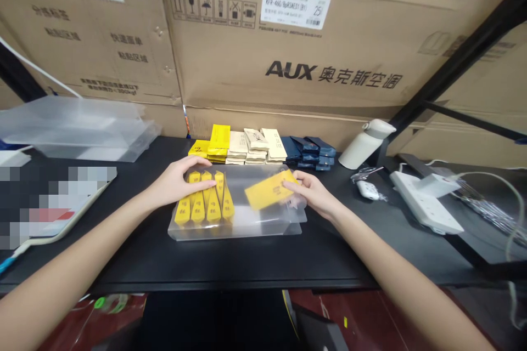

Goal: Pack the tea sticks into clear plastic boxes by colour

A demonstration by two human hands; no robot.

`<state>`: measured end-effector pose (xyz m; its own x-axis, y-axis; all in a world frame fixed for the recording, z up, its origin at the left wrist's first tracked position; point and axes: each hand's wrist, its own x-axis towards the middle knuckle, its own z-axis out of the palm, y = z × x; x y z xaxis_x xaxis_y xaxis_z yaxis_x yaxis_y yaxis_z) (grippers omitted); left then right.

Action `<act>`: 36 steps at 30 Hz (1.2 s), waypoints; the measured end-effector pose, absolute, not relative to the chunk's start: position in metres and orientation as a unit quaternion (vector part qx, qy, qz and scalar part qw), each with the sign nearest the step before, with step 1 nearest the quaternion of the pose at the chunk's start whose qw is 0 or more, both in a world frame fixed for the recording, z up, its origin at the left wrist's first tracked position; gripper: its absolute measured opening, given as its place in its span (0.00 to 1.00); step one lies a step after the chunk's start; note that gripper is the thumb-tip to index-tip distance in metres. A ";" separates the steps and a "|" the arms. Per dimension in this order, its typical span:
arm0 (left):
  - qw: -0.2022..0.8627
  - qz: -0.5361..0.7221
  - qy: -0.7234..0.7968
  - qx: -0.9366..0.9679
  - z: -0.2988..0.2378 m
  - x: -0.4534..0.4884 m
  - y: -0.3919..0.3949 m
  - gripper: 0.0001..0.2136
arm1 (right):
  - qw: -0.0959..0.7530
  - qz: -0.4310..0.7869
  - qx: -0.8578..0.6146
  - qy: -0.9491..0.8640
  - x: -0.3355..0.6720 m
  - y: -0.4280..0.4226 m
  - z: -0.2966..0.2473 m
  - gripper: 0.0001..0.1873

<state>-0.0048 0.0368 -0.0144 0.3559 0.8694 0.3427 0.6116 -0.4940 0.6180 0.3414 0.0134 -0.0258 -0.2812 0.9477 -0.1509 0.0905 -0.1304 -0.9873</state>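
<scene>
A yellow packet (pixel 265 191) is pinched by its right end between the thumb and fingers of the right hand (pixel 315 192), above the right part of a translucent plastic box (pixel 255 228); whether any of it is enclosed by the walls cannot be told. The box is set lengthwise on a black desk (pixel 214 263), and its left part is filled by a row of upright yellow packets (pixel 198 208). The left hand (pixel 181 180) is spread over that row, with the thumb laid across the packets and the fingers bent at the far edge; how firmly anything is gripped there cannot be told. On the far side, stacked yellow pouches (pixel 219 141), cream pouches (pixel 256 142) and dark blue pouches (pixel 310 152) are ranged from left to right. Farther right, a pale bottle (pixel 363 148) is seen, with a white power strip (pixel 428 208) nearer.
</scene>
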 end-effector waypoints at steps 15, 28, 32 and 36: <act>0.201 0.346 0.435 0.806 -0.018 0.009 0.028 0.20 | 0.392 0.622 -0.457 -0.501 0.320 0.001 -0.028 0.17; 0.200 0.353 0.443 0.800 -0.019 0.011 0.029 0.19 | 0.479 0.547 -0.451 -0.518 0.325 0.007 -0.031 0.05; 0.202 0.352 0.442 0.800 -0.019 0.012 0.029 0.19 | 0.432 0.592 -0.418 -0.537 0.325 0.003 -0.024 0.13; 0.208 0.344 0.442 0.802 -0.018 0.011 0.028 0.19 | 0.391 0.684 -0.354 -0.504 0.329 0.007 -0.027 0.20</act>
